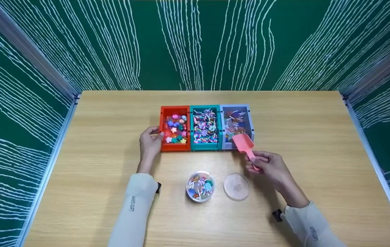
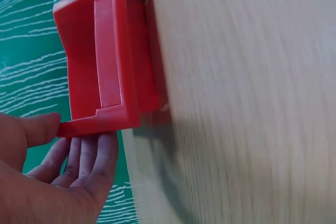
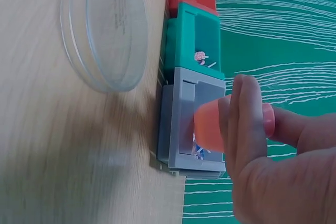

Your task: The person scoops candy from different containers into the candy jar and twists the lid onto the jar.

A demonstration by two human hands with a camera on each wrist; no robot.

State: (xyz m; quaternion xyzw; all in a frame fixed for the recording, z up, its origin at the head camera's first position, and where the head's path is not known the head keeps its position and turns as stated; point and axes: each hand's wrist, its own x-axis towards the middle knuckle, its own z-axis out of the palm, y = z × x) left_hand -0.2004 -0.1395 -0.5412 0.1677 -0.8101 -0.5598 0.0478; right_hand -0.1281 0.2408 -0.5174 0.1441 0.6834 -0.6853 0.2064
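My right hand (image 1: 268,167) grips the handle of a pink scoop (image 1: 244,143), whose blade reaches over the front of the grey bin (image 1: 252,132). Inside that bin lie small clear-and-brown pieces with white sticks. At the left end of the joined row, my left hand (image 1: 149,144) holds the side wall of the red bin (image 1: 161,145); in the left wrist view the thumb (image 2: 44,128) is on its rim and the fingers are below. Small colourful star and flower shapes fill the red bin. Between them, a teal bin (image 1: 206,147) contains swirled lollipop pieces.
A round clear tub (image 1: 200,187) full of mixed small pieces stands on the wooden table (image 1: 95,154) in front of the bins. Its clear round lid (image 1: 236,186) lies just right of it. Green walls with white lines (image 1: 208,44) enclose the table's back and sides.
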